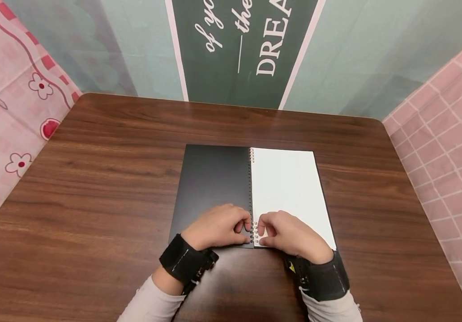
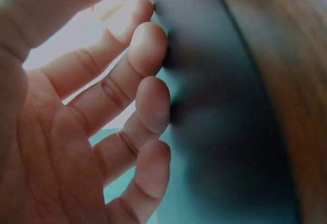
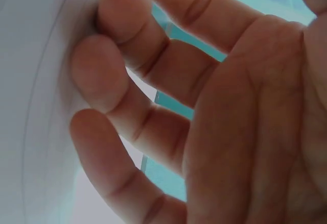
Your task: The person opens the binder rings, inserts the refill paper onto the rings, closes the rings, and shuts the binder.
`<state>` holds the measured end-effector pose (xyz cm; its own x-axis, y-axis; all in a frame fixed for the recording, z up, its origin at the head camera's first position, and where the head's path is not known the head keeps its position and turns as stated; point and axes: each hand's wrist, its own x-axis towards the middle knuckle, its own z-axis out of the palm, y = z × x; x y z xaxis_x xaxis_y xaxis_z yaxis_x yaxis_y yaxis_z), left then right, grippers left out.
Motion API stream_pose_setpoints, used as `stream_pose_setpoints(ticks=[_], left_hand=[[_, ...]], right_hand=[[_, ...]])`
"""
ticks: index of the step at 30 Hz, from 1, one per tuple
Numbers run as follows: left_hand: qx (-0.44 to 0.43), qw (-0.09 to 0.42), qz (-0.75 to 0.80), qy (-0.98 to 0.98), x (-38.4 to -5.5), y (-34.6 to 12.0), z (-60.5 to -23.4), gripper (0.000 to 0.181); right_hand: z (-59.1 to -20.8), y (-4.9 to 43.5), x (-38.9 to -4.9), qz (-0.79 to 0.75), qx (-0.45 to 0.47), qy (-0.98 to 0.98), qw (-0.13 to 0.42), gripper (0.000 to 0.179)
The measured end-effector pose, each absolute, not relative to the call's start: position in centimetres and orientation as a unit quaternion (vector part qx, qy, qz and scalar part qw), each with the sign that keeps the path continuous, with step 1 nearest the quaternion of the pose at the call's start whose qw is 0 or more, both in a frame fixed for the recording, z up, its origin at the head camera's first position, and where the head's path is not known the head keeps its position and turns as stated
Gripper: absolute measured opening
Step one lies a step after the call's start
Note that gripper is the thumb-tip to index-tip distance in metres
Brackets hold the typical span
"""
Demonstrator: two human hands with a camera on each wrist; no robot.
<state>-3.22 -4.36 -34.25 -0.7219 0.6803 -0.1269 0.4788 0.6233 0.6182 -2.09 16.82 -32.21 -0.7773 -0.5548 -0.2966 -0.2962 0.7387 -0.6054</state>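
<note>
A ring-bound notebook lies spread flat, its black cover point(image 1: 216, 179) on the left and a white page point(image 1: 289, 188) on the right. Over the lower part of the cover, my left hand point(image 1: 219, 228) has its thumb and index fingertips right at the lower binding rings point(image 1: 254, 232), with a gap between them. My right hand point(image 1: 291, 235) mirrors it on the page side, thumb and index bent toward the same rings and apart from each other. In the left wrist view, loosely bent fingers point(image 2: 148, 50) rest against the dark cover. The right wrist view has bent fingers point(image 3: 99, 71) close against white paper.
The notebook lies on a brown wooden table point(image 1: 94, 192). Behind it hangs a green backdrop point(image 1: 239, 89) with white lettering. Pink patterned cloth point(image 1: 17, 112) borders the left side, and a pink tiled surface point(image 1: 448, 147) borders the right. More rings point(image 1: 252, 155) show at the binding's top.
</note>
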Motion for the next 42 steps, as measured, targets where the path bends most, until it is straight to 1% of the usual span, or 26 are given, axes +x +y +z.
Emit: stream_pose_setpoints(ticks=[11, 25, 32, 42], left_hand=[[0.319, 0.176, 0.28, 0.888, -3.14, -3.93, -34.48, 0.023], [0.319, 0.169, 0.28, 0.889, -3.1, -3.78, -34.59, 0.026], [0.321, 0.166, 0.274, 0.891, -2.97, -3.79, -34.58, 0.026], [0.355, 0.153, 0.216, 0.897, -2.66, -3.85, -34.03, 0.025]], right_hand=[[-32.43, 16.65, -2.05, -0.272, -0.237, 0.901, 0.238, 0.018], [-32.41, 16.55, -2.03, -0.261, -0.242, 0.906, 0.23, 0.02], [-32.37, 16.55, -2.0, -0.264, -0.239, 0.904, 0.236, 0.019], [-32.5, 17.17, -1.85, -0.307, -0.246, 0.889, 0.236, 0.009]])
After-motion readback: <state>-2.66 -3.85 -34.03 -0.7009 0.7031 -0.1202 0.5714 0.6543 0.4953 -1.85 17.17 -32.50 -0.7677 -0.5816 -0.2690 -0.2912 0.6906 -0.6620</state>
